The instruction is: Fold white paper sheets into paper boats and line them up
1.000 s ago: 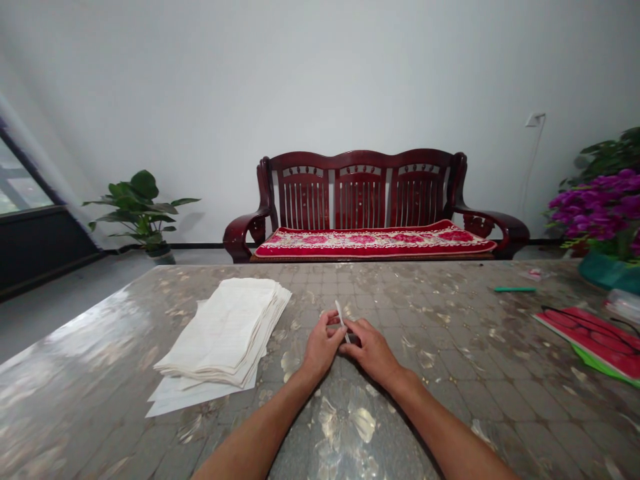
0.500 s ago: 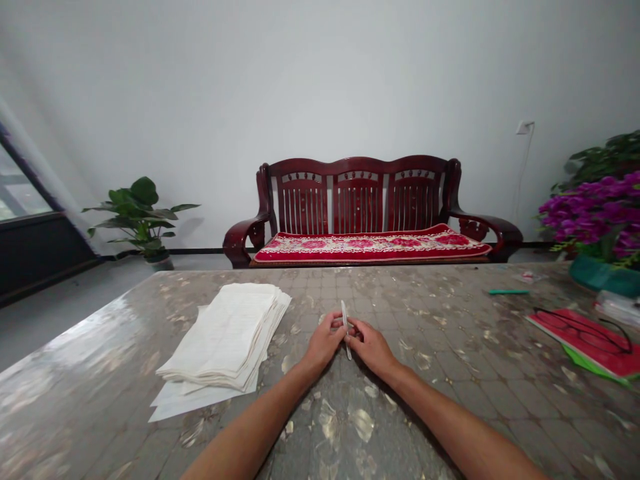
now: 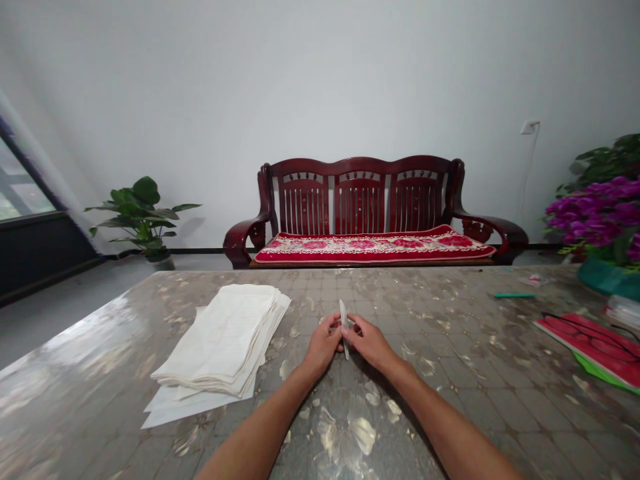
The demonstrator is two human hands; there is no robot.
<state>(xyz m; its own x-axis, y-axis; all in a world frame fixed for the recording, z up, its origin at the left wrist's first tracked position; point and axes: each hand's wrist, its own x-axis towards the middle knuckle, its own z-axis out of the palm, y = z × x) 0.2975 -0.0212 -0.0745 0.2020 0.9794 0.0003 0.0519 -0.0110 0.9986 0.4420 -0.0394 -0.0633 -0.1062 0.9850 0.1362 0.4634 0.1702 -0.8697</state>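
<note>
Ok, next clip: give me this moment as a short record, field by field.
Left grip: thumb and fingers on a thin white piece
Right grip: on the same piece, from the other side
Piece: seen nearly edge-on; material unclear, possibly paper
Left on table: stack of white sheets, edges uneven
Right on table: green pen-like stick; glasses on a red booklet; purple flowers
Beyond table: dark red wooden bench

- A pale wall with a white socket at right.
- A slatted dark-red wooden settee bearing a red floral mat.
- Grey floor, potted plant at left.
- Window at far left; glare on the patterned surface.
</note>
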